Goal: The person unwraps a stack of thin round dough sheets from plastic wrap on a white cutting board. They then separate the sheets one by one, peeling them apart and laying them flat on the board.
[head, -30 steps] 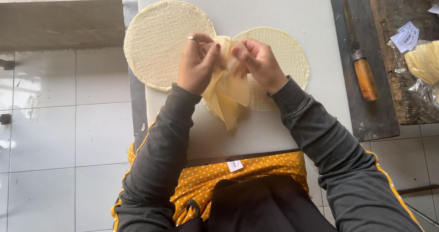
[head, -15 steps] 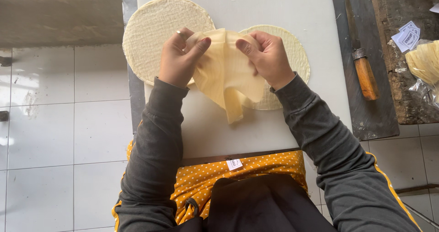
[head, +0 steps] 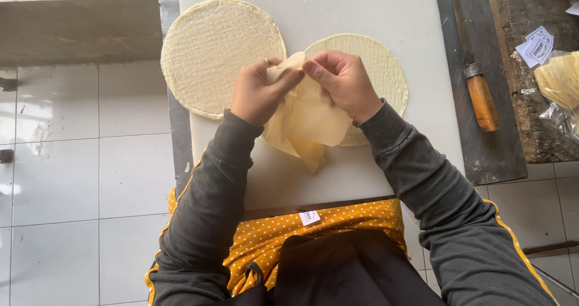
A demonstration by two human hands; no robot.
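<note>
Seen from the head camera, a person in a grey long-sleeved top and yellow dotted apron works at a smooth white cutting board [head: 362, 4]. On the board, a thin, limp, pale-yellow wrapper sheet [head: 310, 122] hangs folded between both hands. The left hand [head: 259, 92] and right hand [head: 341, 80] pinch its upper edge, fingertips pressed together. Left of the sheet lies a large, round, textured stack of wrappers [head: 217, 50]; behind it, a smaller disc [head: 380, 65]. Right of the board rests a wooden-handled knife [head: 476, 83].
</note>
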